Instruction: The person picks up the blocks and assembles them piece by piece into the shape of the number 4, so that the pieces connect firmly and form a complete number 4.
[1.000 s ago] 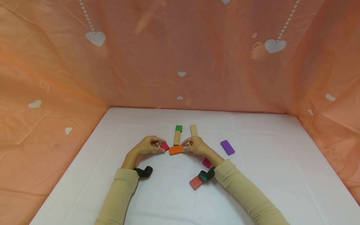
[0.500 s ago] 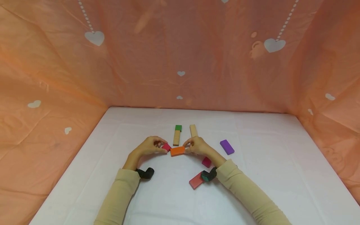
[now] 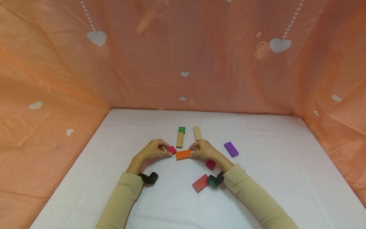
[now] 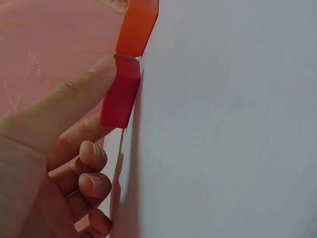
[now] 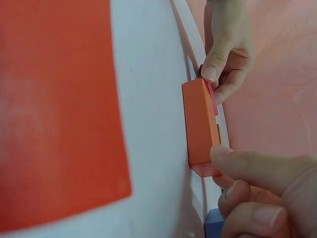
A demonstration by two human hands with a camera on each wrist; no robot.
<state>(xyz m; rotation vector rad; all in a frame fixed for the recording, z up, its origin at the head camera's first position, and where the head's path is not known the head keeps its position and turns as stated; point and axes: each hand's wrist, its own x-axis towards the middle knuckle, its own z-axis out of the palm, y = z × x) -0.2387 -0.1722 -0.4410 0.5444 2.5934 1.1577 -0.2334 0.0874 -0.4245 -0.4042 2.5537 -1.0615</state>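
Beyond, we note two pale wooden blocks, one backed by a green block; a salmon block lies nearer. White cloth extends leftward to an orange curtain. The left hand pinches a smooth red block just beside the orange cuboid pinched by the right hand.

No readable lettering; only printed hearts.
The drape carries them in white: two large ones under dotted lines, each above a far corner of the counter; two small ones above its far edge's middle; two more beyond each of its side edges.
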